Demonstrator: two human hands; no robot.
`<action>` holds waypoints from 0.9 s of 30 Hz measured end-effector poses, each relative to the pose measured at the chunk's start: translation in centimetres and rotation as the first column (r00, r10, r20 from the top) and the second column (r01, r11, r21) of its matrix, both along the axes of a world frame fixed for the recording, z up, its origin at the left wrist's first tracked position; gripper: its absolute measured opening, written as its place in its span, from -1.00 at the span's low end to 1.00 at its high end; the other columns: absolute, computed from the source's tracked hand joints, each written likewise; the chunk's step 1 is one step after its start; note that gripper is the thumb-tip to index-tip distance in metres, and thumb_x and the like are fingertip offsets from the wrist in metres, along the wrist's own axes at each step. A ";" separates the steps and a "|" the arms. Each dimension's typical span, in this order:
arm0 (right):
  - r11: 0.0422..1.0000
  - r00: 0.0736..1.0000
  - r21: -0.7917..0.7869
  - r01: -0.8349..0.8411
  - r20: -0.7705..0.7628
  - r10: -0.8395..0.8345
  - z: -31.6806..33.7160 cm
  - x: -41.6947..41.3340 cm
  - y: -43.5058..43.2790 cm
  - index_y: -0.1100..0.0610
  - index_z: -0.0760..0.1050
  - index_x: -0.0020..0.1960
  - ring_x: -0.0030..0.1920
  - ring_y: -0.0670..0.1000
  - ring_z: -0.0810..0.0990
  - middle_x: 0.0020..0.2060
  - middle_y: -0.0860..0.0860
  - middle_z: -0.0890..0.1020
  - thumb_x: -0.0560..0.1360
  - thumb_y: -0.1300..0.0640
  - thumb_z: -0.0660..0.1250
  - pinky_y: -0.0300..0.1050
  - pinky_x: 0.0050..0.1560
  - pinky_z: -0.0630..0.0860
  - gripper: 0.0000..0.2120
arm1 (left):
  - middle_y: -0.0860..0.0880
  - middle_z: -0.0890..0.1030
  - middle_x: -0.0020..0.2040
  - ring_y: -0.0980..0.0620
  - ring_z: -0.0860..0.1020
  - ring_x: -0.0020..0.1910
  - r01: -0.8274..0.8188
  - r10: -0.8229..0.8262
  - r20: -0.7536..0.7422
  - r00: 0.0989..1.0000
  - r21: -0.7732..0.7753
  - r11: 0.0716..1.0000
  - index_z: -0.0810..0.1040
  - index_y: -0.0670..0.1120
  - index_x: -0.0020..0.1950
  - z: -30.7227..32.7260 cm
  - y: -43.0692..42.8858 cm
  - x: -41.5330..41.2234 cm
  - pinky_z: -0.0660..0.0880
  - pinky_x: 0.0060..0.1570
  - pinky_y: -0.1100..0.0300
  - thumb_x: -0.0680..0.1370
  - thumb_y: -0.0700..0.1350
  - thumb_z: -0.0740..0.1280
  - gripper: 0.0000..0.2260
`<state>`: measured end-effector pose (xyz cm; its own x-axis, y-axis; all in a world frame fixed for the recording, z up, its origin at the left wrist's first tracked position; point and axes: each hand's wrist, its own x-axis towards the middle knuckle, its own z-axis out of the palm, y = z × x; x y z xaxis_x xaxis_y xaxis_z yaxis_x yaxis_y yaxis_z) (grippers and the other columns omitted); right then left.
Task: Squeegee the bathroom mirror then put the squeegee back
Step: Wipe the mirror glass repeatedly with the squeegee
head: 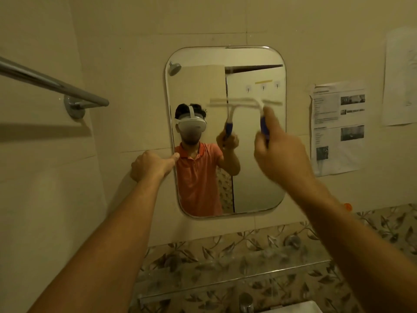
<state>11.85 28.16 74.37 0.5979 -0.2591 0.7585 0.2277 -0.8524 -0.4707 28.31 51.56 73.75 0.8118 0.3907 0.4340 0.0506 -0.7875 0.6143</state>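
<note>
The right hand [279,152], right of frame centre, was wrapped around the blue handle of the squeegee [262,114], whose pale blade lay level across the right half of the mirror [252,177], blurred, so contact with the glass could not be told. The left hand [153,164], left of centre, was curled into a loose fist holding nothing, its thumb touching the mirror's left edge. A rail [52,83] crossed the upper left of the frame, papers [337,129] hung on the wall at right, and a glass shelf [225,276] sat below the mirror.
</note>
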 end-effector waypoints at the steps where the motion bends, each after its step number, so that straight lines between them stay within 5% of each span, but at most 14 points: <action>1: 1.000 1.000 -0.015 0.011 0.028 -0.010 2.3 0.5 -0.1 -0.16 -0.05 0.61 -0.37 0.06 0.56 -0.32 0.07 0.53 0.70 0.01 0.10 0.07 -0.34 0.62 -0.45 | -0.14 0.54 -0.06 -0.17 0.56 0.02 0.002 -0.002 0.002 1.000 0.004 1.000 0.57 -0.16 0.11 0.0 0.0 -0.1 0.42 -0.18 0.05 0.42 0.44 0.35 -0.33; 5: 0.994 0.996 -0.088 0.064 0.067 -0.058 8.4 2.9 0.1 -0.07 0.00 0.63 -0.35 -0.03 0.48 -0.29 0.01 0.45 0.69 0.07 0.12 -0.16 -0.41 0.39 -0.44 | -0.18 0.60 0.12 -0.21 0.56 0.12 0.036 -0.036 0.019 0.999 0.028 0.999 0.55 -0.19 0.22 0.0 0.1 -0.3 0.40 -0.14 0.05 0.45 0.41 0.35 -0.30; 10: 0.990 0.995 -0.097 0.098 -0.006 -0.099 8.3 4.0 0.9 -0.07 -0.12 0.65 -0.35 -0.03 0.45 -0.30 0.03 0.45 0.69 0.05 0.13 -0.16 -0.42 0.34 -0.36 | -0.19 0.60 0.14 -0.21 0.56 0.14 0.016 -0.016 0.007 1.000 0.023 1.000 0.54 -0.19 0.22 0.0 0.1 -0.2 0.41 -0.13 0.06 0.43 0.42 0.36 -0.29; 21: 0.989 0.984 -0.070 0.131 -0.110 -0.138 -8.3 3.5 1.6 -0.19 -0.38 0.58 -0.46 0.06 0.51 -0.40 0.06 0.51 0.66 -0.03 -0.02 0.03 -0.45 0.59 -0.34 | -0.12 0.51 -0.08 -0.11 0.46 -0.10 0.005 -0.005 -0.012 1.000 0.016 1.000 0.51 -0.14 0.03 0.1 0.1 -0.2 0.40 -0.18 0.07 0.42 0.44 0.36 -0.38; 27: 0.989 0.964 -0.102 0.110 -0.233 -0.132 -18.7 1.9 1.6 -0.22 -0.61 0.48 -0.51 -0.05 0.43 -0.45 -0.03 0.48 0.69 0.04 0.07 -0.14 -0.51 0.38 -0.18 | -0.14 0.52 -0.05 -0.14 0.50 -0.07 -0.009 0.009 -0.007 1.000 0.010 1.000 0.54 -0.16 0.15 0.0 -0.1 -0.1 0.42 -0.18 0.05 0.41 0.44 0.36 -0.32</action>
<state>13.75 29.74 55.70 0.7325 -0.2797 0.6206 0.0106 -0.9069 -0.4213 28.24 51.45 73.72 0.8111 0.3939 0.4324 0.0620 -0.7930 0.6060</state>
